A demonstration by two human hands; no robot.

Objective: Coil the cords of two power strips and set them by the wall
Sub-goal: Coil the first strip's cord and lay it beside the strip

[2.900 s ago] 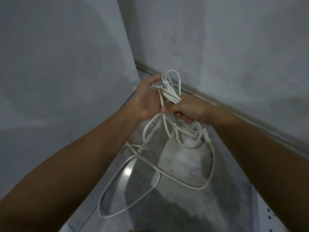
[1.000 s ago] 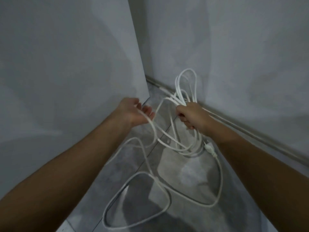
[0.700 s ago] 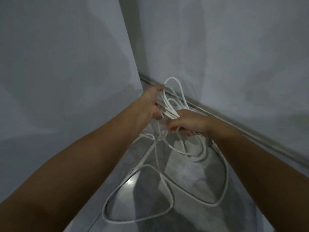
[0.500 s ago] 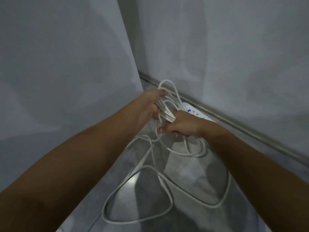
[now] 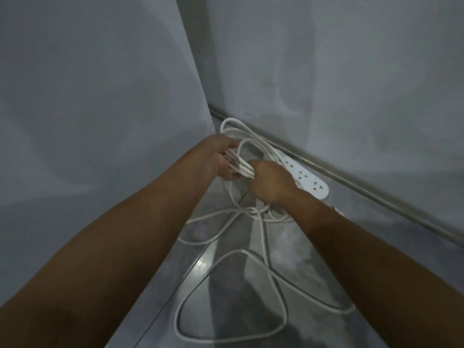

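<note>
With the right hand [image 5: 272, 183] clenched on the gathered loops of white cord [image 5: 241, 165] and the left hand [image 5: 221, 159] pinching the same strands just above the floor [image 5: 313, 267], beside the power strip [image 5: 305, 178] at the wall [image 5: 339, 84], each slack floor loop is best fed in evenly.

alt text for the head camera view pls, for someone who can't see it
Two bare hands, left hand and right hand, grip a bundle of looped white cord between them in a grey room corner. A white power strip lies on the floor beside the wall behind the right hand, and loose cord loops trail across the floor toward the camera.
</note>
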